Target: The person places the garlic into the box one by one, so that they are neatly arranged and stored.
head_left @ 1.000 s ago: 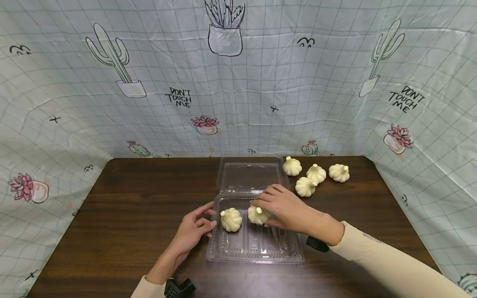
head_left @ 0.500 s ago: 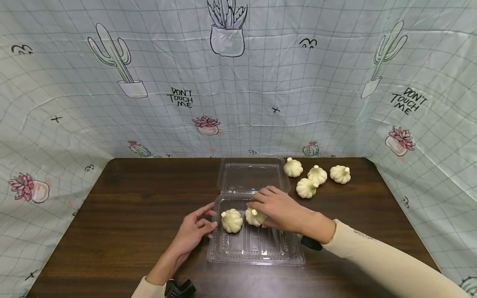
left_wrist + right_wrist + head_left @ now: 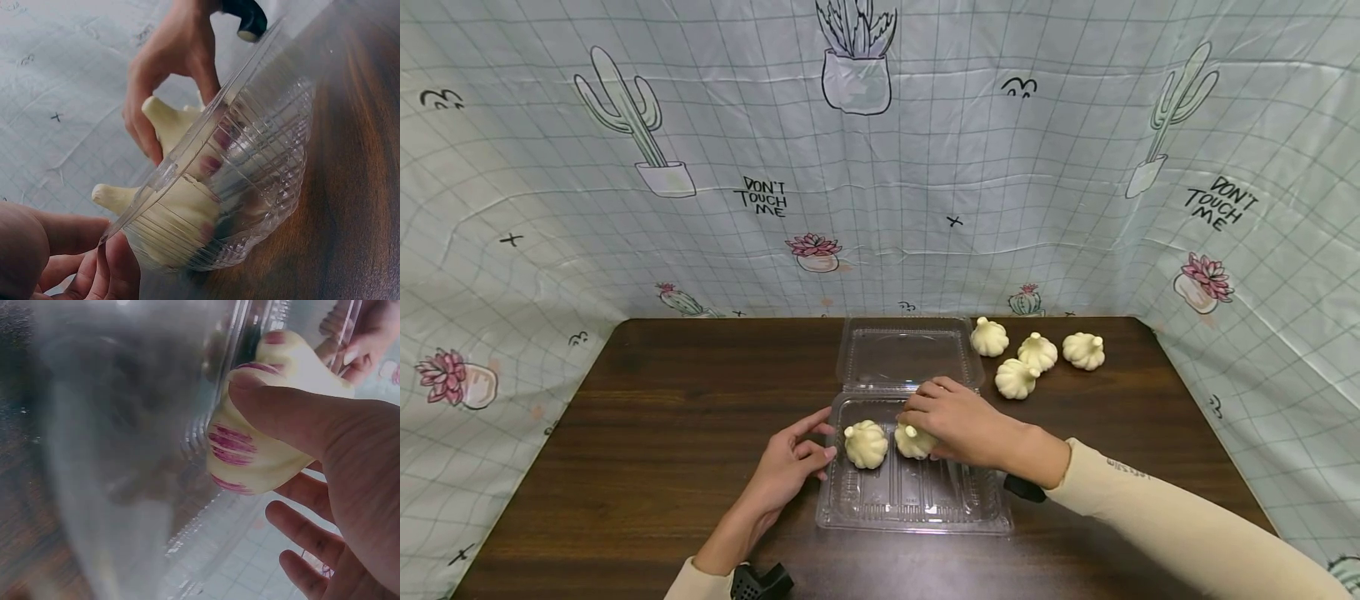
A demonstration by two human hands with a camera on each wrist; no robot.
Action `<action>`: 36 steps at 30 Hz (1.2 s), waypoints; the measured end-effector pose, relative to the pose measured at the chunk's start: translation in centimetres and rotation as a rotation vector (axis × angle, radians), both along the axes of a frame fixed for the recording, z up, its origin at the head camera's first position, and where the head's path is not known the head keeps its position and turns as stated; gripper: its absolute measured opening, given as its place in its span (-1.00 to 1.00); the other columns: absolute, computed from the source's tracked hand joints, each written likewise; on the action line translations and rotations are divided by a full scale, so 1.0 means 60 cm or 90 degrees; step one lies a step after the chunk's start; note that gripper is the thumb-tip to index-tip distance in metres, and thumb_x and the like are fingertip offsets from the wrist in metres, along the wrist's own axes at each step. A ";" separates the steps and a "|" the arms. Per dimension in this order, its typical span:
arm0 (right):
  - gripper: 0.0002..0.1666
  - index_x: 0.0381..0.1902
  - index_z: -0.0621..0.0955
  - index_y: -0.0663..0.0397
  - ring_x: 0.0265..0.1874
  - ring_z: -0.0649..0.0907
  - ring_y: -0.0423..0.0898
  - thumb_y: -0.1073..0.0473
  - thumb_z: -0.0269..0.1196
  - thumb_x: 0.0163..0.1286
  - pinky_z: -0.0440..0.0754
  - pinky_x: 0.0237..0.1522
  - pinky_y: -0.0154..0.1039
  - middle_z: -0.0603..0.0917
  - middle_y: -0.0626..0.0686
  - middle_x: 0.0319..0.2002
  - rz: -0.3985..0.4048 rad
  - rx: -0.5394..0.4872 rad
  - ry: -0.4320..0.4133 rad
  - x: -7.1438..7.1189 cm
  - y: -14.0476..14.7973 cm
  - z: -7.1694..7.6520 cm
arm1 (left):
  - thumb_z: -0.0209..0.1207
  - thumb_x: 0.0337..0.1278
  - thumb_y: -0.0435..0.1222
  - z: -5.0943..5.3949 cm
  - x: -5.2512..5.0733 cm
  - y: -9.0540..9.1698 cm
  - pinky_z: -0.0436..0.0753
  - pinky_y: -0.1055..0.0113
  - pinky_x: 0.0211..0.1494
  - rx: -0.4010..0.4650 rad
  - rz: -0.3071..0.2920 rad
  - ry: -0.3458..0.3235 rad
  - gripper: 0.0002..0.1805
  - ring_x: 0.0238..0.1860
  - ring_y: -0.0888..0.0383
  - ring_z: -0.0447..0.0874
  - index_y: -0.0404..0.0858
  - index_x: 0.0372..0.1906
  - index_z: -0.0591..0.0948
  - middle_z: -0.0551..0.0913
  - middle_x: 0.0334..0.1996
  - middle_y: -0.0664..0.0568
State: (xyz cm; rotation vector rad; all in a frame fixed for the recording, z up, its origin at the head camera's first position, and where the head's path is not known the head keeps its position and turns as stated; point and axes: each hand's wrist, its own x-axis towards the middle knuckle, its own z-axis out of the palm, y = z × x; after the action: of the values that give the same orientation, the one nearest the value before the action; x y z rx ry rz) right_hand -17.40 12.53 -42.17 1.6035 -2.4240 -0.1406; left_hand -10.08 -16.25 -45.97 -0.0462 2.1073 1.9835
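An open clear plastic clamshell container [image 3: 917, 510] lies on the table, its lid [image 3: 906, 354] folded back behind it. My left hand [image 3: 786, 465] pinches the container's left rim between thumb and fingers, as the left wrist view shows. One garlic bulb [image 3: 866, 444] sits inside at the back left. Beside it, my right hand [image 3: 962, 423] holds a second garlic bulb [image 3: 250, 434] with the thumb on one side and fingers on the other. Purple streaks mark this bulb in the right wrist view. Whether its underside touches the container floor, I cannot tell.
Several more garlic bulbs [image 3: 1037, 352] lie on the dark wooden table [image 3: 700, 433] at the back right, close to the lid. A patterned cloth [image 3: 910, 167] hangs behind the table and along both sides.
My right hand has shifted slightly left and down with its garlic bulb, bringing it nearer the other one in the container. My left hand keeps its place at the rim.
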 end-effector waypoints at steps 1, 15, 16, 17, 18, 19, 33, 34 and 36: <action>-0.23 0.14 0.74 -0.03 0.07 0.66 -0.05 -0.05 0.74 -0.06 0.59 0.24 -0.09 0.76 -0.09 0.05 0.002 0.000 0.002 0.000 -0.001 0.001 | 0.20 0.43 -0.55 0.000 0.000 0.000 0.66 0.41 -0.30 0.000 0.001 0.000 -0.34 -0.33 0.30 0.59 -0.40 0.57 0.35 0.51 0.22 -0.29; -0.28 0.13 0.73 -0.09 0.10 0.63 -0.07 -0.04 0.72 -0.01 0.59 0.25 -0.10 0.75 -0.10 0.05 0.008 0.050 -0.008 0.002 -0.020 0.007 | 0.20 0.43 -0.54 -0.002 0.001 -0.001 0.66 0.42 -0.29 0.001 0.001 0.003 -0.34 -0.34 0.30 0.58 -0.40 0.57 0.35 0.51 0.22 -0.28; -0.28 0.12 0.73 -0.09 0.10 0.63 -0.07 -0.05 0.73 -0.02 0.59 0.24 -0.11 0.75 -0.10 0.05 0.010 0.051 -0.006 0.002 -0.020 0.006 | 0.20 0.43 -0.54 -0.002 0.001 -0.001 0.66 0.41 -0.29 0.001 0.000 0.003 -0.34 -0.34 0.30 0.58 -0.40 0.57 0.35 0.50 0.22 -0.29; -0.28 0.11 0.73 -0.09 0.09 0.63 -0.07 -0.05 0.73 -0.02 0.59 0.23 -0.12 0.75 -0.11 0.04 0.013 0.051 -0.002 0.001 -0.020 0.006 | 0.20 0.43 -0.54 -0.002 0.001 -0.001 0.67 0.41 -0.29 0.000 0.000 0.004 -0.34 -0.34 0.30 0.58 -0.40 0.57 0.35 0.50 0.22 -0.29; -0.28 0.11 0.73 -0.09 0.09 0.63 -0.07 -0.06 0.73 -0.03 0.59 0.22 -0.12 0.75 -0.11 0.04 0.015 0.053 0.001 0.001 -0.020 0.005 | 0.20 0.43 -0.54 -0.002 0.001 -0.001 0.67 0.41 -0.29 -0.001 0.000 0.005 -0.34 -0.34 0.30 0.59 -0.40 0.57 0.35 0.50 0.22 -0.29; -0.28 0.10 0.73 -0.09 0.09 0.62 -0.08 -0.06 0.73 -0.04 0.59 0.21 -0.13 0.75 -0.11 0.03 0.016 0.055 0.003 0.000 -0.020 0.005 | 0.20 0.43 -0.54 -0.003 0.001 -0.001 0.67 0.40 -0.29 -0.001 -0.001 0.006 -0.34 -0.34 0.29 0.59 -0.40 0.57 0.35 0.50 0.22 -0.29; -0.31 0.07 0.73 -0.11 0.06 0.62 -0.08 -0.06 0.72 -0.04 0.58 0.15 -0.14 0.76 -0.13 0.01 0.023 0.062 0.011 -0.006 -0.023 0.001 | 0.21 0.42 -0.55 -0.002 0.000 0.000 0.67 0.41 -0.29 -0.005 0.003 0.012 -0.35 -0.35 0.29 0.58 -0.41 0.56 0.37 0.52 0.20 -0.29; -0.32 0.07 0.73 -0.11 0.06 0.62 -0.08 -0.06 0.72 -0.03 0.58 0.15 -0.14 0.76 -0.13 0.01 0.024 0.061 0.013 -0.005 -0.023 0.001 | 0.21 0.42 -0.55 -0.001 0.000 0.001 0.67 0.41 -0.29 -0.005 0.004 0.012 -0.35 -0.35 0.29 0.58 -0.41 0.56 0.37 0.52 0.20 -0.29; -0.33 0.08 0.73 -0.10 0.07 0.62 -0.08 -0.05 0.71 0.00 0.59 0.15 -0.14 0.76 -0.12 0.02 0.022 0.057 0.011 -0.005 -0.022 0.002 | 0.21 0.42 -0.55 -0.001 0.001 0.001 0.67 0.41 -0.29 -0.006 0.004 0.012 -0.35 -0.35 0.29 0.58 -0.41 0.56 0.37 0.52 0.20 -0.29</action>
State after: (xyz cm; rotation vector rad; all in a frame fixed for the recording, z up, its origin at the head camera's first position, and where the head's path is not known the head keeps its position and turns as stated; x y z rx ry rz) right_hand -17.70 11.18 -42.03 1.6737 -2.4059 -0.2589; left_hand -10.04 -16.21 -46.00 -0.0369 2.1298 1.9858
